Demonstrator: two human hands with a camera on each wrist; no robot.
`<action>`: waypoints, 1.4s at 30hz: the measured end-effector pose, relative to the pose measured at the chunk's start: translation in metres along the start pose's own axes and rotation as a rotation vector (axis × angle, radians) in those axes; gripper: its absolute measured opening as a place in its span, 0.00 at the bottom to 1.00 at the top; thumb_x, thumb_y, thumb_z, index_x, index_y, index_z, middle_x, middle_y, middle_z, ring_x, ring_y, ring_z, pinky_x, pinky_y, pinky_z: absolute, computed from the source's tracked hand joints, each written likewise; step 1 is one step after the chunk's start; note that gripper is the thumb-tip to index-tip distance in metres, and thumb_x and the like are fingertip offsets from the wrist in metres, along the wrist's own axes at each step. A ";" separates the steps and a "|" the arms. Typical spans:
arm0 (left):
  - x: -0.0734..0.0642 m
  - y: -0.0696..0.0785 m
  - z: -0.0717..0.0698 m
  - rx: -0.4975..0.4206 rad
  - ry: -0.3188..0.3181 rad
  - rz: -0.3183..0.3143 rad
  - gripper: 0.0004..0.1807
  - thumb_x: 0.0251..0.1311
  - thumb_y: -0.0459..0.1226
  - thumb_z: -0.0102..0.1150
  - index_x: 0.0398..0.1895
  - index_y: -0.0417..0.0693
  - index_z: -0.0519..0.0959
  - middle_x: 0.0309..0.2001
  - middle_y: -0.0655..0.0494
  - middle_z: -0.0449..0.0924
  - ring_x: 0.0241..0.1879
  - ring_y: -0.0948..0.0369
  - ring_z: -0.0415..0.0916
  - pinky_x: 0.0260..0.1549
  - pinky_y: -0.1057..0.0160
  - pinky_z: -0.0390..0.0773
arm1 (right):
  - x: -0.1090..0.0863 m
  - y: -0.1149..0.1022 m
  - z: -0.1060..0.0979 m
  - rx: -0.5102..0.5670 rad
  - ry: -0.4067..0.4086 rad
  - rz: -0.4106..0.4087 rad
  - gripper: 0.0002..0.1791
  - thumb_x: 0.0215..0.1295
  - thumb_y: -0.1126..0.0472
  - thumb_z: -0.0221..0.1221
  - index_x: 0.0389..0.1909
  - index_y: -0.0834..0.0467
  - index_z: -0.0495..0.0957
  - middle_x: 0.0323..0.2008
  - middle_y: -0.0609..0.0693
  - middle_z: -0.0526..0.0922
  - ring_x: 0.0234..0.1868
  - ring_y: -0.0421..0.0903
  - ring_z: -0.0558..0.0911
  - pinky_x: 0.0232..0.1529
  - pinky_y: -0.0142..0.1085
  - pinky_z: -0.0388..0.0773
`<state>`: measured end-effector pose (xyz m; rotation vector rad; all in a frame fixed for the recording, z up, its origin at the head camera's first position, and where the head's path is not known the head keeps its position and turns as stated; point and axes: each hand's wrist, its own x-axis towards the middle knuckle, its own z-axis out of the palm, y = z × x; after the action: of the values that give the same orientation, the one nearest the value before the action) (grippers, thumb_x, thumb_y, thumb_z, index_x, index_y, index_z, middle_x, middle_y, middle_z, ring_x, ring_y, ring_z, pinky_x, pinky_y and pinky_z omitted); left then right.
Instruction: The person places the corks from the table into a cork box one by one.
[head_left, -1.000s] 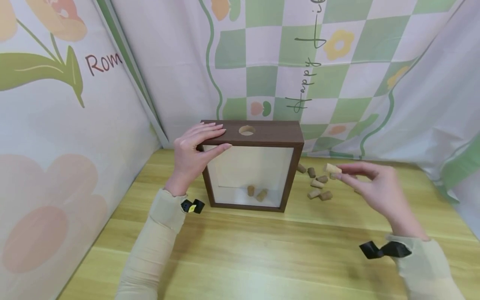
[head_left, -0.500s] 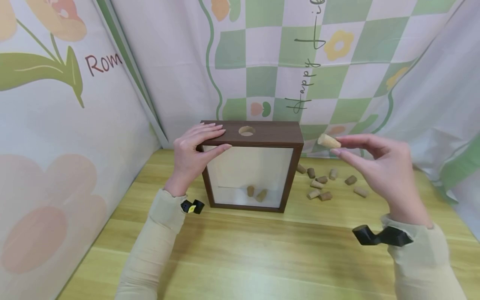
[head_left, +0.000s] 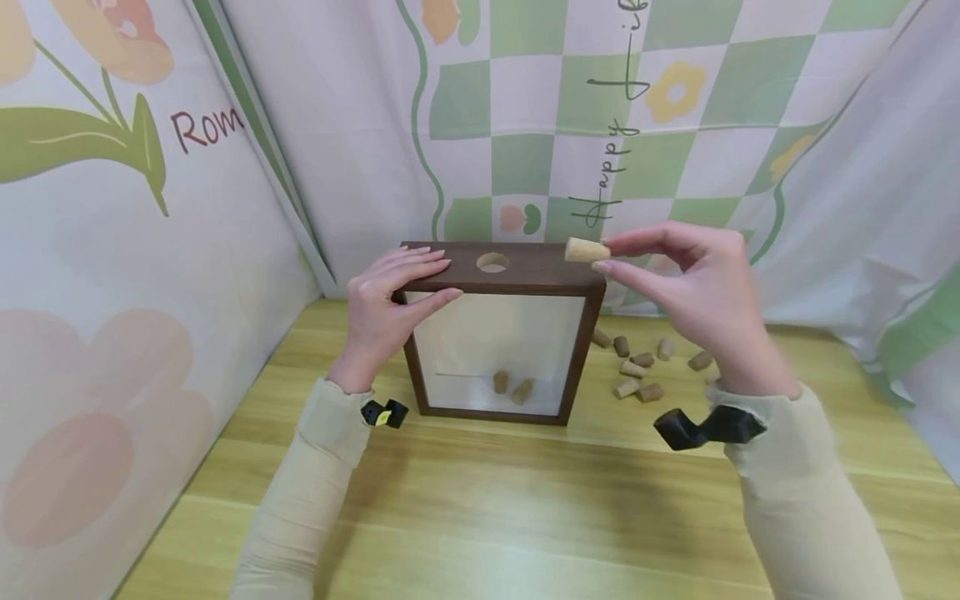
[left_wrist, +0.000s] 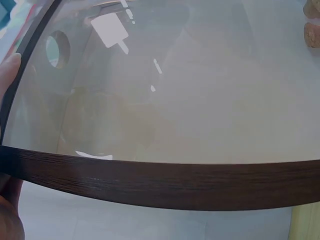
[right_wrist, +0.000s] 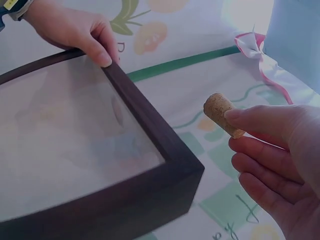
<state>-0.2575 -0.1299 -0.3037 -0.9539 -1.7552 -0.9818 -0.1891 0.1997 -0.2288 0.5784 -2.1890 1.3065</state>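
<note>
A dark brown shadow box (head_left: 504,416) with a glazed front stands upright on the table, a round hole (head_left: 492,263) in its top. My left hand (head_left: 386,304) grips its upper left corner, fingers over the top and thumb at the front edge. Between thumb and fingertips my right hand (head_left: 693,279) pinches a pale wine cork (head_left: 587,250), which overlaps the right end of the box's top in the head view. The right wrist view shows that cork (right_wrist: 218,111) beside the frame. Behind the glass, two corks (head_left: 500,382) rest low inside the box.
Several loose corks (head_left: 642,360) lie on the wooden table (head_left: 480,508), to the right of the box. A checked curtain (head_left: 525,92) hangs close behind it. On the left rises a white wall cloth (head_left: 97,275) with printed flowers.
My right hand has lifted the cork from near the loose ones and carried it up and left to the box's top. My left hand has stayed in place.
</note>
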 end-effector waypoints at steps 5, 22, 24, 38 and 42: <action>-0.001 0.000 0.000 0.001 0.001 -0.003 0.21 0.45 0.35 0.83 0.46 0.42 0.90 0.48 0.52 0.88 0.53 0.53 0.83 0.63 0.54 0.74 | 0.014 -0.010 0.013 0.043 -0.037 -0.049 0.10 0.57 0.65 0.76 0.40 0.60 0.90 0.40 0.49 0.89 0.45 0.44 0.85 0.56 0.32 0.77; 0.001 0.001 -0.002 0.017 -0.018 -0.013 0.20 0.48 0.37 0.83 0.46 0.43 0.90 0.48 0.52 0.87 0.54 0.55 0.82 0.63 0.55 0.74 | 0.046 -0.015 0.045 -0.044 -0.181 -0.052 0.10 0.61 0.56 0.74 0.43 0.53 0.91 0.40 0.44 0.89 0.44 0.39 0.86 0.46 0.31 0.80; 0.001 0.001 -0.002 0.020 -0.019 -0.017 0.20 0.48 0.38 0.83 0.46 0.43 0.90 0.48 0.52 0.87 0.54 0.55 0.82 0.63 0.55 0.74 | 0.048 -0.011 0.049 -0.069 -0.198 -0.049 0.11 0.62 0.55 0.73 0.44 0.53 0.90 0.40 0.44 0.89 0.43 0.38 0.86 0.46 0.30 0.81; 0.000 0.000 -0.001 -0.001 0.005 -0.025 0.21 0.45 0.37 0.84 0.46 0.45 0.90 0.48 0.55 0.87 0.54 0.56 0.82 0.64 0.54 0.74 | 0.053 -0.002 0.065 -0.116 -0.253 -0.074 0.12 0.61 0.57 0.74 0.44 0.55 0.90 0.39 0.45 0.89 0.38 0.38 0.86 0.41 0.30 0.84; 0.000 0.001 -0.002 0.003 0.002 -0.023 0.22 0.44 0.37 0.84 0.46 0.44 0.90 0.48 0.54 0.87 0.54 0.56 0.82 0.64 0.54 0.74 | 0.049 -0.002 0.063 -0.084 -0.265 -0.060 0.16 0.61 0.54 0.74 0.48 0.53 0.89 0.44 0.45 0.89 0.43 0.37 0.86 0.45 0.31 0.84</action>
<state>-0.2562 -0.1309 -0.3028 -0.9329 -1.7692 -0.9936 -0.2397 0.1383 -0.2216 0.8178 -2.4044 1.1557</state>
